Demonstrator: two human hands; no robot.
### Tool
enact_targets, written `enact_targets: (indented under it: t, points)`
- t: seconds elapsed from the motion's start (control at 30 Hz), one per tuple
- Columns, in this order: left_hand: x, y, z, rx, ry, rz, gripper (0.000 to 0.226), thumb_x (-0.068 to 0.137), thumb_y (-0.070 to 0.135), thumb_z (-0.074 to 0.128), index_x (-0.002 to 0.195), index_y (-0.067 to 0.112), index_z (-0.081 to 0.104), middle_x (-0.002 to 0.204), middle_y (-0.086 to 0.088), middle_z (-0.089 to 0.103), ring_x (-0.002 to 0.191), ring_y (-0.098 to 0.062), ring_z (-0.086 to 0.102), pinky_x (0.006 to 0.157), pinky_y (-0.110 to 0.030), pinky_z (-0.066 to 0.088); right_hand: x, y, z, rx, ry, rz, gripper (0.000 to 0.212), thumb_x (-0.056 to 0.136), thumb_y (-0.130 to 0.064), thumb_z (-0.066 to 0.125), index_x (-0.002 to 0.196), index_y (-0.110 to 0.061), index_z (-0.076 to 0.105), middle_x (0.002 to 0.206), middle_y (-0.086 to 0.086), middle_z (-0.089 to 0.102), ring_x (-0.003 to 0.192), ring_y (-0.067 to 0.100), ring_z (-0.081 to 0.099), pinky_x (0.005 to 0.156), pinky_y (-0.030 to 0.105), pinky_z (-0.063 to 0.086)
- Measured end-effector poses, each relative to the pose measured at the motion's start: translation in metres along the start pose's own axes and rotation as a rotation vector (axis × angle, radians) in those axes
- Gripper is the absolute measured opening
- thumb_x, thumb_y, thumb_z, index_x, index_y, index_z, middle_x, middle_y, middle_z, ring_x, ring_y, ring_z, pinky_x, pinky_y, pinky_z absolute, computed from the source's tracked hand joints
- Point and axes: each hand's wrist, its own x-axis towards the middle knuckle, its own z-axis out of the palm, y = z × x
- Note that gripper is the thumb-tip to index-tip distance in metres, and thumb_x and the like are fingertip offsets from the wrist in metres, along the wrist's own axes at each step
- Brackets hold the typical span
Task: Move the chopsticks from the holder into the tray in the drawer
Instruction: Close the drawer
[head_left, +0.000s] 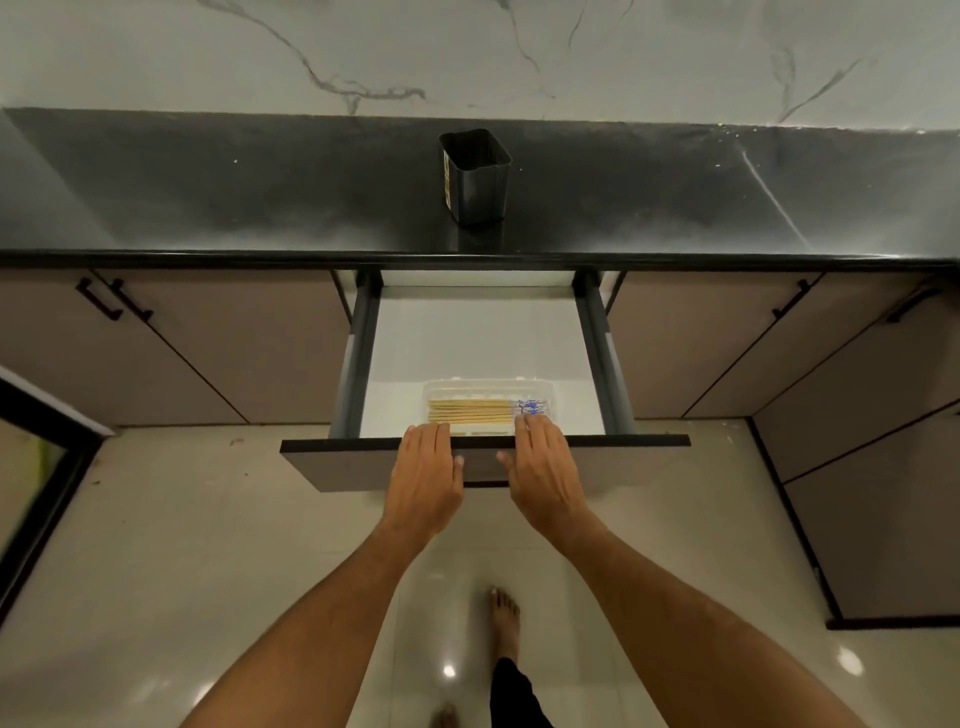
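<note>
The drawer (644, 441) is pulled out below the counter. Inside it, near the front, a clear plastic tray (441, 388) holds a bundle of pale wooden chopsticks (467, 410) with blue patterned ends pointing right. The dark holder (475, 176) stands upright on the black countertop, and no chopsticks show in it. My left hand (423, 478) and my right hand (543, 473) lie flat on the drawer's front edge, fingers together and reaching over the rim beside the tray. Neither hand holds anything.
The black countertop (208, 192) runs the full width under a marbled wall. Closed cabinet doors with dark handles (98, 304) flank the drawer. A bare foot (504, 623) stands on the glossy tiled floor below. A dark frame (31, 499) is at the left edge.
</note>
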Motion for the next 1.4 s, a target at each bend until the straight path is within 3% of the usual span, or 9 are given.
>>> enact_targets:
  t: [0.17, 0.4, 0.6, 0.73, 0.87, 1.13, 1.27, 1.4]
  points:
    - [-0.040, 0.005, 0.005, 0.075, -0.026, 0.050, 0.050, 0.099, 0.028, 0.049, 0.142, 0.003, 0.050, 0.141, -0.016, 0.056, 0.136, -0.031, 0.049, 0.122, -0.046, 0.031, -0.036, -0.004, 0.011, -0.039, -0.058, -0.027, 0.056, 0.104, -0.038, 0.049, 0.144, 0.000, 0.049, 0.141, 0.020, 0.057, 0.135, 0.035, 0.052, 0.115, 0.048, 0.042]
    - [-0.057, 0.002, 0.034, 0.115, -0.104, 0.102, 0.047, 0.096, 0.028, 0.059, 0.137, 0.005, 0.056, 0.133, -0.012, 0.063, 0.128, -0.030, 0.057, 0.117, -0.042, 0.034, -0.043, -0.003, 0.032, -0.061, -0.203, -0.081, 0.045, 0.104, -0.034, 0.051, 0.138, -0.005, 0.053, 0.129, 0.013, 0.062, 0.120, 0.027, 0.059, 0.108, 0.038, 0.048]
    - [-0.021, 0.002, 0.055, 0.085, -0.236, 0.093, 0.031, 0.091, 0.017, 0.056, 0.122, 0.015, 0.060, 0.116, -0.004, 0.065, 0.106, -0.020, 0.061, 0.103, -0.032, 0.047, -0.011, -0.004, 0.044, -0.035, -0.391, -0.092, 0.030, 0.094, -0.007, 0.062, 0.124, -0.008, 0.058, 0.119, 0.011, 0.061, 0.102, 0.023, 0.059, 0.091, 0.033, 0.053]
    - [-0.009, -0.002, 0.078, 0.113, -0.356, 0.090, 0.048, 0.089, 0.015, 0.062, 0.136, 0.011, 0.056, 0.133, -0.010, 0.062, 0.122, -0.024, 0.058, 0.113, -0.034, 0.041, 0.005, 0.001, 0.055, -0.047, -0.504, -0.098, 0.034, 0.089, -0.002, 0.068, 0.123, -0.006, 0.062, 0.118, 0.014, 0.065, 0.101, 0.030, 0.064, 0.086, 0.037, 0.054]
    - [0.009, -0.007, 0.095, 0.112, -0.484, -0.009, 0.045, 0.095, 0.013, 0.058, 0.139, 0.015, 0.053, 0.135, -0.008, 0.060, 0.119, -0.025, 0.061, 0.107, -0.033, 0.048, 0.029, 0.009, 0.064, -0.060, -0.548, -0.109, 0.037, 0.088, 0.000, 0.068, 0.124, -0.005, 0.064, 0.115, 0.015, 0.068, 0.101, 0.033, 0.067, 0.086, 0.040, 0.056]
    - [0.076, -0.020, 0.105, 0.215, -0.471, 0.046, 0.057, 0.085, 0.007, 0.073, 0.139, 0.008, 0.054, 0.133, -0.014, 0.061, 0.128, -0.030, 0.053, 0.112, -0.036, 0.042, 0.100, 0.019, 0.071, -0.035, -0.562, -0.080, 0.016, 0.095, -0.003, 0.062, 0.108, -0.006, 0.071, 0.102, 0.013, 0.073, 0.092, 0.030, 0.070, 0.083, 0.039, 0.056]
    - [0.113, -0.025, 0.111, 0.219, -0.485, 0.099, 0.059, 0.079, 0.002, 0.075, 0.135, 0.009, 0.059, 0.128, -0.013, 0.065, 0.123, -0.030, 0.057, 0.108, -0.035, 0.045, 0.136, 0.025, 0.082, -0.039, -0.536, -0.079, 0.021, 0.098, -0.006, 0.058, 0.114, -0.007, 0.071, 0.107, 0.014, 0.073, 0.098, 0.030, 0.070, 0.091, 0.040, 0.056]
    - [0.156, -0.024, 0.118, 0.119, -0.493, -0.032, 0.045, 0.089, 0.006, 0.068, 0.132, 0.017, 0.060, 0.124, -0.009, 0.066, 0.109, -0.023, 0.067, 0.097, -0.033, 0.055, 0.174, 0.036, 0.089, -0.039, -0.509, -0.099, 0.024, 0.097, -0.008, 0.060, 0.118, -0.009, 0.070, 0.110, 0.013, 0.073, 0.098, 0.029, 0.070, 0.092, 0.041, 0.057]
